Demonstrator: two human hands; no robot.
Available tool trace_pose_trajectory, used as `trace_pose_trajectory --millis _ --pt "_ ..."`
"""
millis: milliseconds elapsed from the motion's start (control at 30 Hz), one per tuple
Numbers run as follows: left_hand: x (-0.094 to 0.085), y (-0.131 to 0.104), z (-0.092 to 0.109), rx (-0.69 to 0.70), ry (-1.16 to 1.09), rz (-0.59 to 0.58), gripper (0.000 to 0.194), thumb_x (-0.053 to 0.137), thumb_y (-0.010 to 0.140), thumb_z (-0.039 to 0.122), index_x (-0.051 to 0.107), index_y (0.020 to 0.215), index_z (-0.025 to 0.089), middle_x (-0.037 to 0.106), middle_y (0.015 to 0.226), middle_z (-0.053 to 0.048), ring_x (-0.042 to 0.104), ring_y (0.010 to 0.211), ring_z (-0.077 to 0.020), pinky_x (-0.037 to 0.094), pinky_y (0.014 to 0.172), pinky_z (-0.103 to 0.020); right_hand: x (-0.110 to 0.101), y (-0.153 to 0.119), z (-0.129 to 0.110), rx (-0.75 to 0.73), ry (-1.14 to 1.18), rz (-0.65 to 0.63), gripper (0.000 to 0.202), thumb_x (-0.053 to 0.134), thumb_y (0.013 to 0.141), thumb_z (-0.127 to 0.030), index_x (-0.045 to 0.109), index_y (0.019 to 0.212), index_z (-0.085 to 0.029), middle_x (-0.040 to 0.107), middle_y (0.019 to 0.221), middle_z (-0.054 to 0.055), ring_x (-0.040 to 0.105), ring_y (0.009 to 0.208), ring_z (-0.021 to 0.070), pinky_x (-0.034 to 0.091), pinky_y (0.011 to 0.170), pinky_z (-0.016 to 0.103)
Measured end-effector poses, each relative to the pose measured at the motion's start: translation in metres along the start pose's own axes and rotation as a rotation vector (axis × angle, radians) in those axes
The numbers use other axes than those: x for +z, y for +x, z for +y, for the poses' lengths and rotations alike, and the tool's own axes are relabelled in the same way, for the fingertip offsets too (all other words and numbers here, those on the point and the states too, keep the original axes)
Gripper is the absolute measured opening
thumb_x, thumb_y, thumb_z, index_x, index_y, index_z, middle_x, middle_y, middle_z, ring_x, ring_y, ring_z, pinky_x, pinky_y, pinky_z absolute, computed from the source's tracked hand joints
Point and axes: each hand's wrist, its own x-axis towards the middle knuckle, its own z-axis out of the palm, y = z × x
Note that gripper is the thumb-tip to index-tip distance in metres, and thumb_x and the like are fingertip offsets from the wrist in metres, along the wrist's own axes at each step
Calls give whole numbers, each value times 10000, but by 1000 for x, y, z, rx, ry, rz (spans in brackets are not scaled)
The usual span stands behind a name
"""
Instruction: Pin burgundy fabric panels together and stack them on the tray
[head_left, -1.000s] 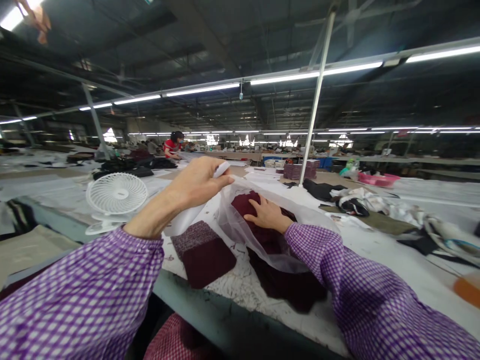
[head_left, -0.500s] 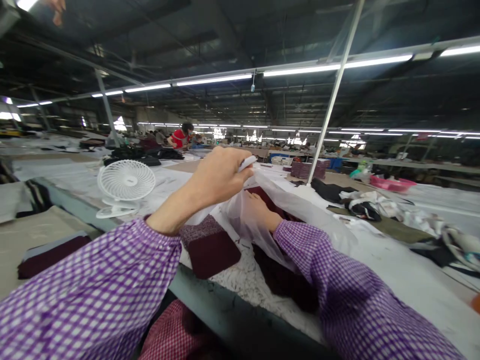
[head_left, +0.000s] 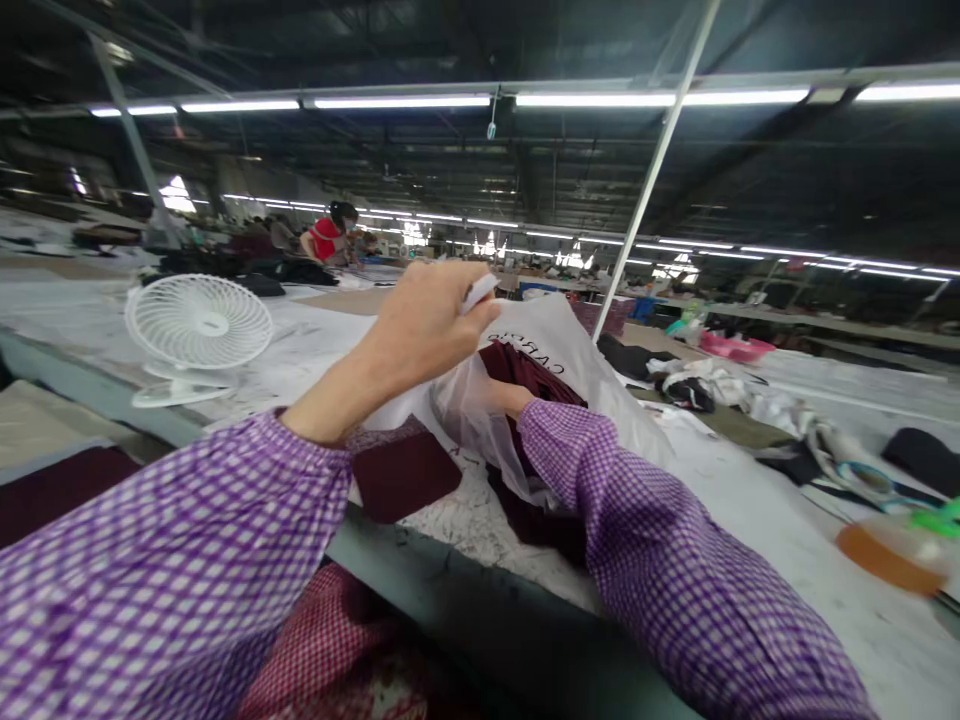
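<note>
Translucent white plastic bag point(head_left: 592, 362), its far wall printed with black lettering, stands partly raised on a white-topped desk point(head_left: 757, 510), mouth toward the worker. The left hand point(head_left: 424, 320), fingers closed, pinches the bag's upper edge, apparently to keep the mouth clear for the other arm. The right hand point(head_left: 504, 397) reaches inside beside bunched maroon fabric point(head_left: 529, 368); film veils its fingers, so whether they grip or merely press cannot be told. Flat maroon cloth with a speckled upper band point(head_left: 409, 475) lies just left of the bag, and darker maroon cloth point(head_left: 536, 520) lies partly under its near side, both near the desk's edge and seemingly placed for easy reach. A round white plastic fan point(head_left: 199, 322) stands farther left, its face toward the worker, presumably for cooling.

Half a second earlier, the far wall sagged and no lettering showed; now it rises higher. The right hand's fingers, then visible through the film, are now harder to see. A bottle of amber liquid point(head_left: 889, 560), then barely at the right edge, has come into view.
</note>
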Motion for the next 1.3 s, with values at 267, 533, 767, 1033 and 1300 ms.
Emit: trace_pose_trajectory --millis 267,533,767,1033,1300 --pt "3 14 -11 -143 -159 106 136 518 709 200 536 574 188 508 542 -2 523 673 -165 380 602 -279 -6 -124 -81 -54 1005 -401 503 323 968 -485 625 1009 -84 682 941 127 670 794 160 545 669 270" --pt "14 29 -12 -148 -243 148 107 525 714 176 535 608 165 532 540 6 470 641 -130 392 667 -275 10 -128 26 225 181 -24 362 435 926 -262 593 1237 -164 569 1293 94 514 1193 198 348 1075 396" --pt "26 27 -24 -182 -309 58 126 530 698 188 519 573 182 521 524 2 480 604 -139 401 631 -282 -11 -114 89 227 33 -83 577 570 791 -175 482 1361 -166 441 1426 98 399 1313 236 269 1120 422" --pt "35 26 -23 -211 -274 15 124 528 705 186 537 585 160 501 530 -3 486 619 -143 403 637 -288 -3 -117 62 182 33 -282 677 696 700 -225 503 1349 -211 497 1375 76 473 1243 238 330 1078 377" --pt "32 31 -23 -158 -209 91 104 505 705 177 523 603 168 535 610 -16 522 715 -165 405 683 -301 -7 -92 48 168 -66 -490 923 806 544 -263 454 1395 -201 429 1427 100 383 1314 307 292 1102 413"
